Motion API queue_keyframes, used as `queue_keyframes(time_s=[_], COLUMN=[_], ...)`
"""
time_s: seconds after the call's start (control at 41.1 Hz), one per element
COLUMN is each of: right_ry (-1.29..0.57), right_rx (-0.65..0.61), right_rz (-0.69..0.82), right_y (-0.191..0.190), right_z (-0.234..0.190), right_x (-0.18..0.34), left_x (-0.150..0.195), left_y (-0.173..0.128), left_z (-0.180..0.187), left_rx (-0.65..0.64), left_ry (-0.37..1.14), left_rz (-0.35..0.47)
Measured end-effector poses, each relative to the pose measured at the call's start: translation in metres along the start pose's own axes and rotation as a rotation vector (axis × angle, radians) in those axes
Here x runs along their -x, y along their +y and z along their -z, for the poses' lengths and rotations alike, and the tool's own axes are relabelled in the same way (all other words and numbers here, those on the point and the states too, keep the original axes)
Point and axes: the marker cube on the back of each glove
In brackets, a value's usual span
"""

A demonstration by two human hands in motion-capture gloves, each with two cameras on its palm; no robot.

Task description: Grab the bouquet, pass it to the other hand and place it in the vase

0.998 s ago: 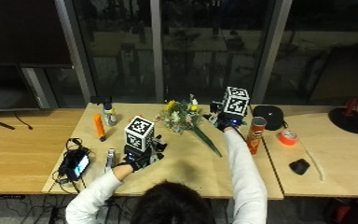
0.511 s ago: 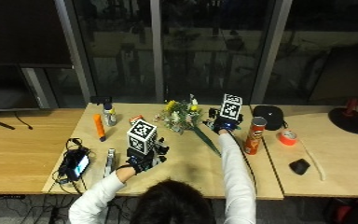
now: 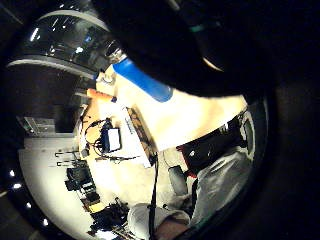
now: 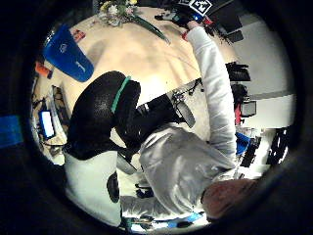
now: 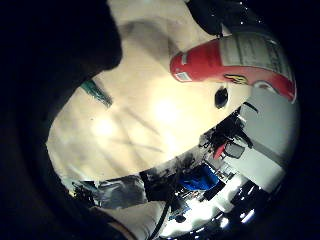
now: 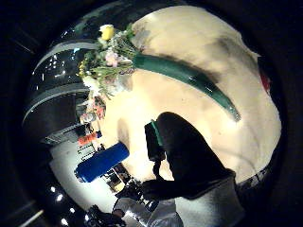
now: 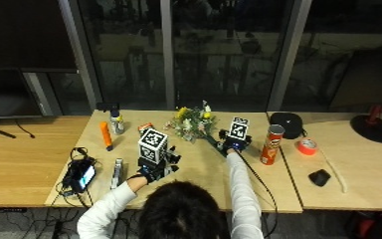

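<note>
The bouquet (image 7: 192, 123), yellow and white flowers on a long dark green stem (image 7: 212, 141), lies on the table (image 7: 197, 179) behind its middle. My right hand (image 7: 233, 143) hovers by the stem's near end. In the right thumb side palm view the stem (image 6: 189, 78) lies apart from the thumb (image 6: 184, 151), and nothing is held. My left hand (image 7: 155, 167) rests low over the table near its front edge, fingers relaxed and empty. The vase (image 4: 68, 54), a plain cylinder, stands close beside it and is hidden in the outside view.
A red crisps can (image 7: 269, 145) stands just right of my right hand. Beyond it are a black cap (image 7: 286, 124), a red tape roll (image 7: 305, 146) and a small black object (image 7: 319, 177). An orange tube (image 7: 105, 135), a small bottle (image 7: 116, 122) and a cabled device (image 7: 82, 174) are at the left.
My right hand has come nearer and slightly left, down to the stem's near end. The left hand has barely moved. The bouquet lies where it was.
</note>
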Motion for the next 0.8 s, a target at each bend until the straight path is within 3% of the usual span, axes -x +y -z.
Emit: queue_keyframes(time_s=[0.268,0.365,0.584,0.803], right_ry=[-0.01,0.003,0.003,0.087], right_rx=[-0.035,-0.005,0.023,0.159], right_rz=[0.002,-0.054,-0.029,-0.144], right_y=[-0.024,-0.027,-0.033,-0.016], right_z=[-0.042,-0.056,-0.08,-0.088], right_x=[0.004,0.003,0.013,0.025], left_x=[0.012,0.021,0.032,0.032], left_y=[-0.001,-0.002,-0.003,-0.007], left_z=[-0.011,-0.013,-0.016,-0.017], left_rx=[0.031,0.027,0.03,0.015], left_ry=[-0.002,-0.004,0.005,-0.027], left_rz=[0.034,0.059,0.09,0.109])
